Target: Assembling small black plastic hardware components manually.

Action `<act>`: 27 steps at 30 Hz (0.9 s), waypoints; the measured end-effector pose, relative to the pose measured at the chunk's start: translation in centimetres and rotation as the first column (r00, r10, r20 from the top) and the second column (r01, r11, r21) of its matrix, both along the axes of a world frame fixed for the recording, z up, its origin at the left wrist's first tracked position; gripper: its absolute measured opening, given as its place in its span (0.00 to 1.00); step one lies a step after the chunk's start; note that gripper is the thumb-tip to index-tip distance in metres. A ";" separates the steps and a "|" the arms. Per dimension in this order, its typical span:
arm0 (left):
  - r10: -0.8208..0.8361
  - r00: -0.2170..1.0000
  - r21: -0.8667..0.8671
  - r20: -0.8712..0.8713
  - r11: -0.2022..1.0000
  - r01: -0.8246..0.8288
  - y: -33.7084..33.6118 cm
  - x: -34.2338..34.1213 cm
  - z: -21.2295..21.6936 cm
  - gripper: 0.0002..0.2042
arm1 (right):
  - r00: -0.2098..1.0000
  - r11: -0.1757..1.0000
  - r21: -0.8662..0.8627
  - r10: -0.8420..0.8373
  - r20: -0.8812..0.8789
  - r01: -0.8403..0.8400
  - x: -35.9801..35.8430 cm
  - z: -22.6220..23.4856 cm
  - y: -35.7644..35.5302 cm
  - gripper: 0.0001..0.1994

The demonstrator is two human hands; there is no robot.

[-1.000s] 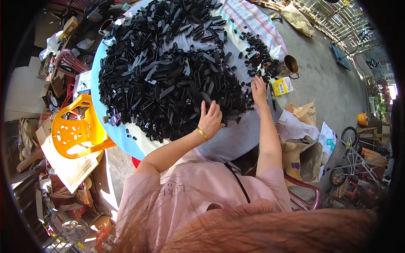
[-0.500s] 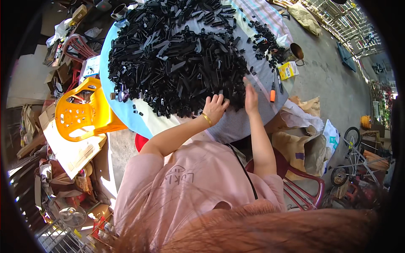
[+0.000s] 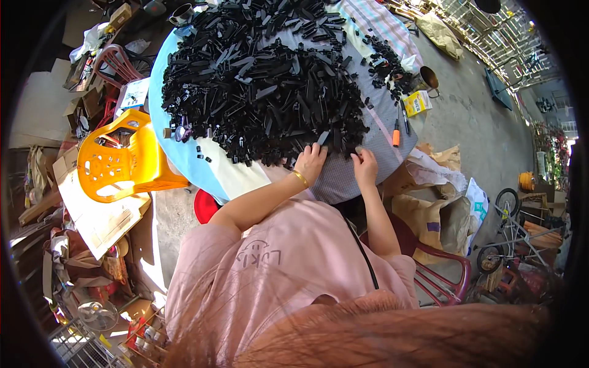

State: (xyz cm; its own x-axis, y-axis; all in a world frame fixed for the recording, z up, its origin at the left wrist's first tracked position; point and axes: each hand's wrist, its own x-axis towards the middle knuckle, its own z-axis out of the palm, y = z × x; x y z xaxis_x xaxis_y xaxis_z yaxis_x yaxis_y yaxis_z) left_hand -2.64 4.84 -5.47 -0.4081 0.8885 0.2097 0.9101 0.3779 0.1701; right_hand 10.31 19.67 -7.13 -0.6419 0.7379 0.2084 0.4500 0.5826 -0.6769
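Note:
A big heap of black plastic pieces point(image 3: 264, 92), many of them long and flat, covers much of the cloth-covered round table point(image 3: 340, 181). At the heap's near edge is my left hand point(image 3: 311, 164), a gold bracelet on its wrist. Its fingers are bent and closed around a flat black plastic piece point(image 3: 322, 138) that sticks up past the fingertips. To its right, also by the heap's near edge, my right hand point(image 3: 365, 167) has thumb and fingers pinched together. Whatever that pinch holds is too small to make out.
Right of the heap lie an orange-handled tool point(image 3: 396, 136), a yellow packet point(image 3: 418, 103), a metal mug point(image 3: 429, 77) and a smaller group of black pieces point(image 3: 385, 61). A yellow plastic chair point(image 3: 126, 156) stands left of the table; paper sacks point(image 3: 438, 218) sit on the right.
My right hand has come down toward me and its stretched fingers have closed into a pinch. My left hand has shifted slightly nearer, and a flat black piece now shows at its fingertips.

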 end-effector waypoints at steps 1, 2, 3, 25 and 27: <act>-0.038 0.998 -0.024 0.052 0.999 0.039 -0.6 -0.1 0.2 0.18 | 1.000 1.000 0.000 -0.001 -0.002 0.001 -0.1 -0.1 0.1 0.10; -0.072 0.992 -0.045 0.104 0.996 0.077 -1.1 -0.3 0.4 0.18 | 1.000 1.000 -0.011 0.000 0.030 0.000 -0.4 0.0 0.2 0.10; -0.041 0.989 -0.037 0.141 0.998 0.047 -1.5 -0.4 0.2 0.16 | 0.998 1.000 -0.023 0.002 0.063 -0.001 -0.6 0.0 0.3 0.11; -0.187 -0.002 0.186 0.982 0.976 -0.112 -2.9 -0.2 5.3 0.23 | 0.855 0.958 -0.042 0.232 -0.464 -0.283 -2.7 10.0 -5.6 0.05; -0.303 0.041 0.305 0.952 0.937 -0.169 -3.1 -0.7 5.7 0.16 | 0.856 0.913 -0.227 0.199 -0.476 -0.339 -2.4 9.6 -6.4 0.04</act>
